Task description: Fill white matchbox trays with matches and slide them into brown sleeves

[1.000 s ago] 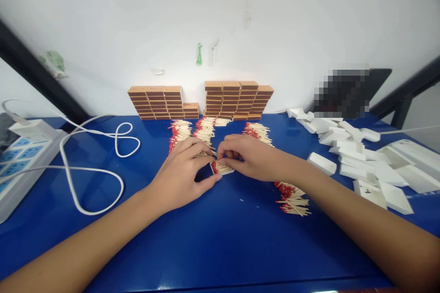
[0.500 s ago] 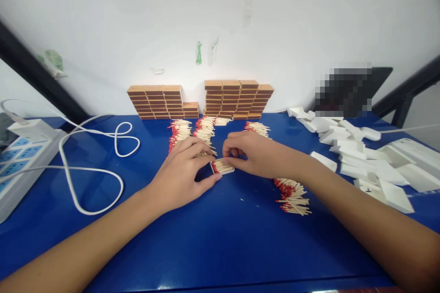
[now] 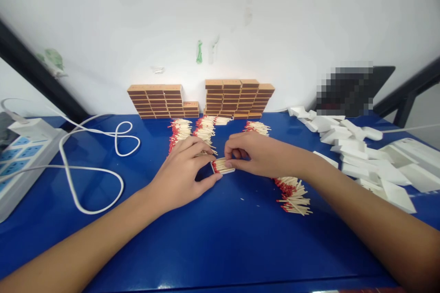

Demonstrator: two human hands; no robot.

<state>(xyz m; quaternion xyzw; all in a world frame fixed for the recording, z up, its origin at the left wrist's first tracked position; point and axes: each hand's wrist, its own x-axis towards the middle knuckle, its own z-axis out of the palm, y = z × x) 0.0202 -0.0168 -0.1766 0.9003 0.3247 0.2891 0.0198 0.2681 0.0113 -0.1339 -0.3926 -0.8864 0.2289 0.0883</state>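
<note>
A small white matchbox tray (image 3: 228, 172) lies on the blue table, filled with matches (image 3: 220, 164) whose red heads point left. My left hand (image 3: 184, 171) grips the tray's left end between thumb and fingers. At the other end, my right hand (image 3: 250, 153) is closed, its thumb and fingertips pinched on the pale ends of the matches; the fingertips partly hide them. Behind my left hand are two match piles (image 3: 180, 130) (image 3: 205, 128), partly covered by it. Another match pile (image 3: 257, 128) shows behind my right hand, and one (image 3: 294, 199) lies below my right forearm.
Two stacks of brown matchboxes (image 3: 156, 100) (image 3: 233, 98) stand against the wall. White empty trays (image 3: 357, 148) lie heaped at right, near a dark, partly pixelated object (image 3: 374, 86). At left are a power strip (image 3: 25, 155) and a looped white cable (image 3: 74, 192).
My right hand has shifted very slightly right along the matches, with its pinch kept. My left hand stays on the tray.
</note>
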